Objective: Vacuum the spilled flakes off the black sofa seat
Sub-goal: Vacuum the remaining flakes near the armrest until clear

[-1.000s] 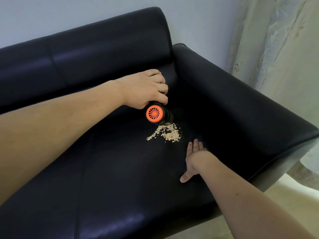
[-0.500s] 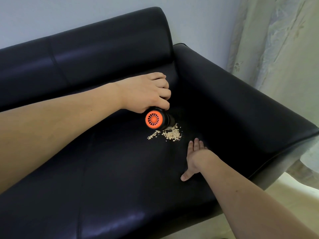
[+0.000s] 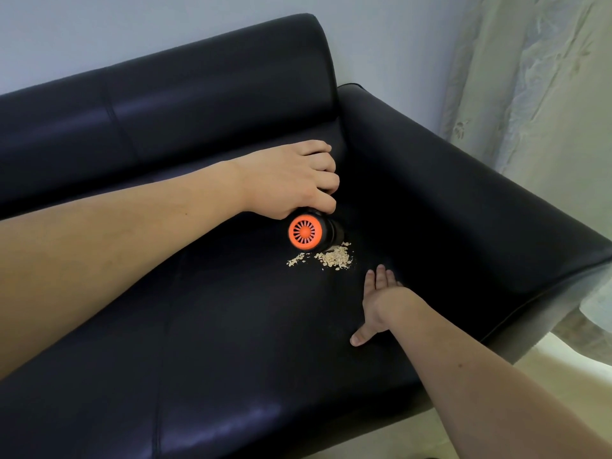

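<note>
Our left hand point(image 3: 291, 180) is wrapped around the handheld vacuum point(image 3: 311, 231), fingers curled over its black barrel from above. We judge that grip lets us tip the nozzle down into the mess; the nozzle end itself is hidden against the dark seat, so contact can't be confirmed. Orange vented end cap faces the camera, round, with radial slots.

Our right hand point(image 3: 377, 303) lies flat on the seat, fingers straight, thumb splayed, holding nothing. It sits just beside the spill on the near side; probably bracing our weight, maybe keeping the cushion taut.

Flakes point(image 3: 331, 258) are a small pale heap, oat-like, thin and irregular, with a loose tail trailing left. They lie right at the vacuum's lower edge, on the seat near the right armrest point(image 3: 463, 200). Most of the heap looks uncollected.

Black sofa seat point(image 3: 231, 342) is smooth, glossy leather or faux leather with stitched seams, so flakes should lift easily. A pale patterned curtain point(image 3: 530, 77) hangs behind the armrest.
</note>
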The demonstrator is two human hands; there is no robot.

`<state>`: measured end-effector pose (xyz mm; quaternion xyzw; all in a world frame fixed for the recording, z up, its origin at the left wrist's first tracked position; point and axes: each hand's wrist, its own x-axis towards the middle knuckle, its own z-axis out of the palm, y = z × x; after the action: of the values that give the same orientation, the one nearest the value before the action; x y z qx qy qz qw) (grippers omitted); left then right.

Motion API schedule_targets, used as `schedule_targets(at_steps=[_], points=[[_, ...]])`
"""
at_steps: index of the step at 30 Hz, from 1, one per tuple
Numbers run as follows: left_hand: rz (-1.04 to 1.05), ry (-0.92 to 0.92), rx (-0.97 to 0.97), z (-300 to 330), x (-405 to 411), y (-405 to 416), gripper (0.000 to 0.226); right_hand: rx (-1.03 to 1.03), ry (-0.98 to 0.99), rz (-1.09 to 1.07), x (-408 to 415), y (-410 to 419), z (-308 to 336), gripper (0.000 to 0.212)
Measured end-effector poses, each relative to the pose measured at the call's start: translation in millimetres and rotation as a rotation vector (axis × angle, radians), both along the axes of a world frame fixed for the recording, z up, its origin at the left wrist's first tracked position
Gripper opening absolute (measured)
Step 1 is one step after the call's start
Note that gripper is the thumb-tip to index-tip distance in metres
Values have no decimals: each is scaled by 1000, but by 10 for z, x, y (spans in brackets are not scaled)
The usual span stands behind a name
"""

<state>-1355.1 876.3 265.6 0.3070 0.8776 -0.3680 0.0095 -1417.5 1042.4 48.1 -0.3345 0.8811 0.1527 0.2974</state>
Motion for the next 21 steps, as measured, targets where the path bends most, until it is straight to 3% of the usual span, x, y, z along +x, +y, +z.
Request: schedule_targets(at_steps=[21], points=[[-67, -1, 22, -13, 54, 105, 31, -5, 14, 6, 14, 17, 9, 143]])
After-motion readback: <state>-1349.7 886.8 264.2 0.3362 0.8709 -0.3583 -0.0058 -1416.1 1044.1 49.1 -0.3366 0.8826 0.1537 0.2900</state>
